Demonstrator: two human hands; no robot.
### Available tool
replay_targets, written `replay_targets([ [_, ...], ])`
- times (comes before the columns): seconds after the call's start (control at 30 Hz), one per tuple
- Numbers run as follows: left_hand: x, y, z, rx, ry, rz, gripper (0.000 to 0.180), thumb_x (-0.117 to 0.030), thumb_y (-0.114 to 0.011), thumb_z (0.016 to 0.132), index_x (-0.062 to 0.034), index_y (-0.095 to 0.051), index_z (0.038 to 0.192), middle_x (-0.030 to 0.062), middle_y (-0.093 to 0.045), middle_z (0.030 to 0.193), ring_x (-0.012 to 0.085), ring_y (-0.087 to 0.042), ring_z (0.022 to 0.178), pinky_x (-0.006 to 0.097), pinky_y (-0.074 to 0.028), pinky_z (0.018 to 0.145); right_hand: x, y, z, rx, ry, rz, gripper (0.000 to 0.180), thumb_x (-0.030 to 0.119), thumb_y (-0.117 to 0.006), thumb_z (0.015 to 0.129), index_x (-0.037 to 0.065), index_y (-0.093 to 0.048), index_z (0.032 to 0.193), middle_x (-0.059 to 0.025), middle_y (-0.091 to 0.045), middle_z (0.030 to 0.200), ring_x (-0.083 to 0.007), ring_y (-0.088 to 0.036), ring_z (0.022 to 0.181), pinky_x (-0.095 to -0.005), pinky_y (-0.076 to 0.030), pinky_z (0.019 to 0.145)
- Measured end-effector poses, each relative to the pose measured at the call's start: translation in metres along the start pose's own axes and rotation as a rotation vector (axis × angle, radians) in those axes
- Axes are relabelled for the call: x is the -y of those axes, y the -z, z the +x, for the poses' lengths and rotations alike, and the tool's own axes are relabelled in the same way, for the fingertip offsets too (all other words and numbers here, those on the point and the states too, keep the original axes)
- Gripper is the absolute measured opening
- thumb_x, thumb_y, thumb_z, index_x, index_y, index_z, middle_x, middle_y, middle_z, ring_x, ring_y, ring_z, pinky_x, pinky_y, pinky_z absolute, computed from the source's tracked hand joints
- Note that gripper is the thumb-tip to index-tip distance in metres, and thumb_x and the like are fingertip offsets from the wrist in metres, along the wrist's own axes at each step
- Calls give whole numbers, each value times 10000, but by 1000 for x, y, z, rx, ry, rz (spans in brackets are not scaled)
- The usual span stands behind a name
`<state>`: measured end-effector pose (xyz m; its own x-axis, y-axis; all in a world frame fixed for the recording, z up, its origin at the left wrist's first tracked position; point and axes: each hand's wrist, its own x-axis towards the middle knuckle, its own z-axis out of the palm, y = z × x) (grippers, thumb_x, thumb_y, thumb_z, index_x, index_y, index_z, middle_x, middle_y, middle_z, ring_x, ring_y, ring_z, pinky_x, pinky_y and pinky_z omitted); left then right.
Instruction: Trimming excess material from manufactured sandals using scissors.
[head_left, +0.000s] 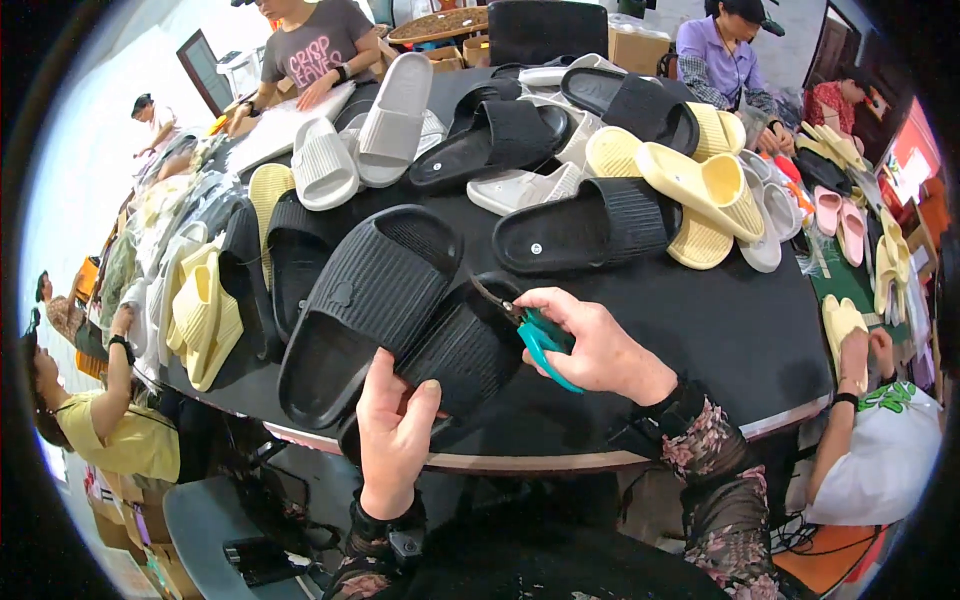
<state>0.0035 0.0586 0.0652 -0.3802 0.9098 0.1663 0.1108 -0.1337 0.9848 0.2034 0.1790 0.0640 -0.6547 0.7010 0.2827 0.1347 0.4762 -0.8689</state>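
Observation:
My left hand (393, 435) is closed at the table's near edge, thumb and fingers pinching a ribbed black slide sandal (375, 280). Against its right side lies a second black slide (455, 365), partly hidden by the first and by my left fingers. My right hand (610, 350) is wrapped round small snips with teal handles (545, 350). Their dark blades point up and left, over the far end of the second slide. Whether the blades touch the sandal I cannot tell.
Black slides (590, 225), cream slides (700, 185) and grey slides (395, 120) lie heaped across the black table (700, 340). More cream slides (205, 315) stand at the left. Several people work around the table. A grey chair (215, 535) stands at lower left.

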Motion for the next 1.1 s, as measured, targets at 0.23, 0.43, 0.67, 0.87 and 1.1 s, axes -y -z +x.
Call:
replay_targets([
  [0.23, -4, -6, -7, 6, -51, 66, 535, 78, -541, 805, 93, -374, 1313, -39, -444, 680, 31, -437, 581, 181, -387, 517, -2, -2, 0, -22, 45, -95, 411, 78, -646, 772, 27, -498, 1151, -143, -615, 930, -200, -623, 712, -305, -507, 622],
  [0.43, -4, -5, -6, 107, -79, 237, 534, 62, -561, 813, 85, -375, 1313, 12, -523, 706, 39, -460, 597, 179, -378, 549, -3, 2, -1, -21, 32, -89, 414, 71, -650, 761, 22, -501, 1144, -150, -618, 934, -213, -624, 711, -311, -510, 626],
  [0.67, -7, -3, -6, 124, -116, 309, 512, 51, -571, 780, 84, -419, 1267, 32, -510, 625, 57, -456, 538, 205, -374, 513, 3, 3, 0, -35, -1, 12, 404, 76, -657, 761, 12, -509, 1132, -148, -619, 944, -211, -615, 711, -307, -500, 619],
  [0.87, 1, -6, -7, 140, -172, 378, 468, 44, -586, 769, 87, -459, 1218, 80, -529, 625, 104, -503, 538, 231, -406, 522, 3, 10, -3, -96, 103, -52, 406, 77, -660, 764, 7, -510, 1134, -149, -617, 963, -206, -611, 720, -297, -497, 625],
  [1.1, -22, -11, -8, 214, -211, 426, 452, 44, -593, 768, 84, -473, 1202, 134, -595, 736, 151, -542, 573, 259, -440, 547, 9, 15, 0, -124, 124, -59, 408, 73, -661, 761, 8, -512, 1135, -156, -618, 974, -232, -640, 793, -304, -506, 669],
])
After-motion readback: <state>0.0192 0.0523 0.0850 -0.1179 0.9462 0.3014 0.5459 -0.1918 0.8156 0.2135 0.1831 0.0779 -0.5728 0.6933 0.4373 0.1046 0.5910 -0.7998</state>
